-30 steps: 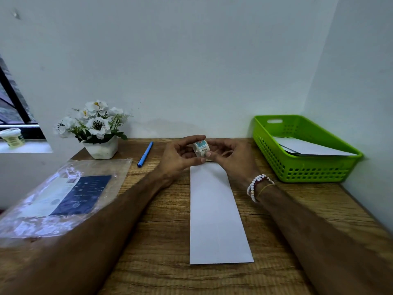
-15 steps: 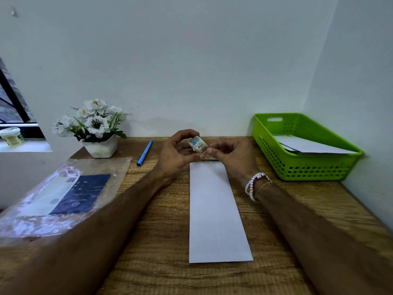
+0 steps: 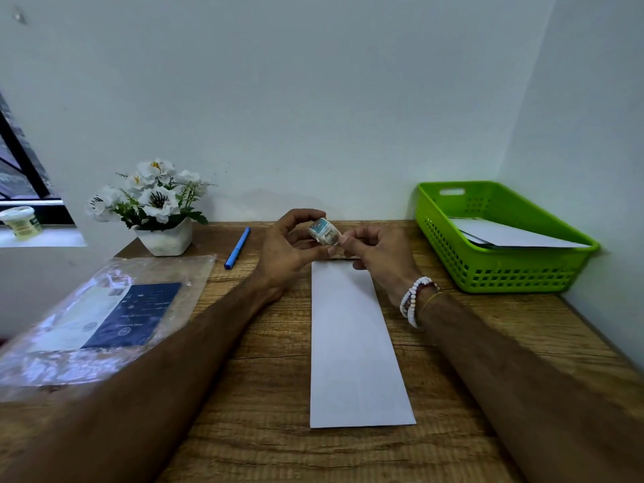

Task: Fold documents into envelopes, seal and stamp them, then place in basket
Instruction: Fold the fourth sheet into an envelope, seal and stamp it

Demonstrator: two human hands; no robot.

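Observation:
A long white envelope (image 3: 353, 346) lies lengthwise in the middle of the wooden desk (image 3: 271, 406). Above its far end both hands hold a small roll of stamps (image 3: 324, 231), pale with a blue picture. My left hand (image 3: 285, 249) grips the roll between thumb and curled fingers. My right hand (image 3: 374, 252) pinches the roll's loose end at its right side. A green plastic basket (image 3: 501, 270) stands at the right by the wall, with white envelopes (image 3: 512, 235) lying inside.
A clear plastic pack with a dark blue card (image 3: 104, 315) lies at the left. A blue pen (image 3: 237, 248) and a white pot of white flowers (image 3: 156, 210) stand at the back left. Walls close off the back and right.
Both hands have lifted the stamp roll slightly and turned it. The envelope and basket have not moved.

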